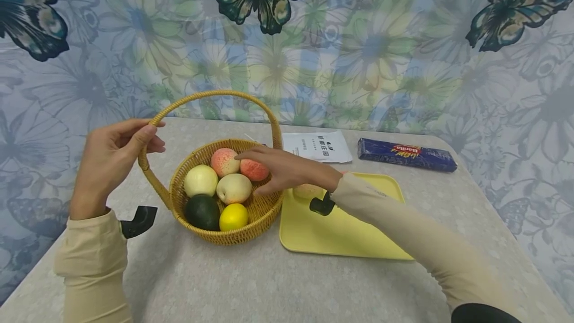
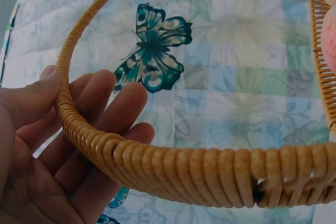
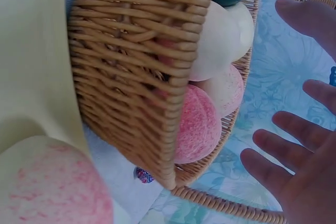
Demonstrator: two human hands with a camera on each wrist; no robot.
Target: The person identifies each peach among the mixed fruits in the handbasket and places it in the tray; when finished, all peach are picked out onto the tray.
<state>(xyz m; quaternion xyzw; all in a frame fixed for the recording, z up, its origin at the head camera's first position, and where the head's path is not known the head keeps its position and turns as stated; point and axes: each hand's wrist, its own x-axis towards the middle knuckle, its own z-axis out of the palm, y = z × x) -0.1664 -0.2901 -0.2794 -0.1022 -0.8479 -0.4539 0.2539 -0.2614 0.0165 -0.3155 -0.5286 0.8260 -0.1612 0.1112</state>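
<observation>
A wicker basket (image 1: 211, 236) with an arched handle stands on the table. My left hand (image 1: 116, 158) grips the left side of that handle (image 2: 86, 124), thumb on one side and curled fingers on the other. Inside lie two reddish peaches (image 1: 225, 162), a round pale yellow fruit (image 1: 201, 181), a cream-coloured fruit (image 1: 234, 188), a dark green fruit (image 1: 202, 212) and a bright yellow fruit (image 1: 233, 217). Above the basket's right part hovers my right hand (image 1: 287, 167), fingers spread and holding nothing; it partly covers one peach. In the right wrist view its fingers (image 3: 299, 129) are apart from the fruit.
A yellow tray (image 1: 341, 236) adjoins the basket's right side, with a pink-blushed peach (image 3: 52, 187) on it under my right wrist. Behind lie a white printed packet (image 1: 318, 147) and a blue Barilla box (image 1: 405, 154). A butterfly-patterned curtain (image 1: 358, 64) hangs at the back.
</observation>
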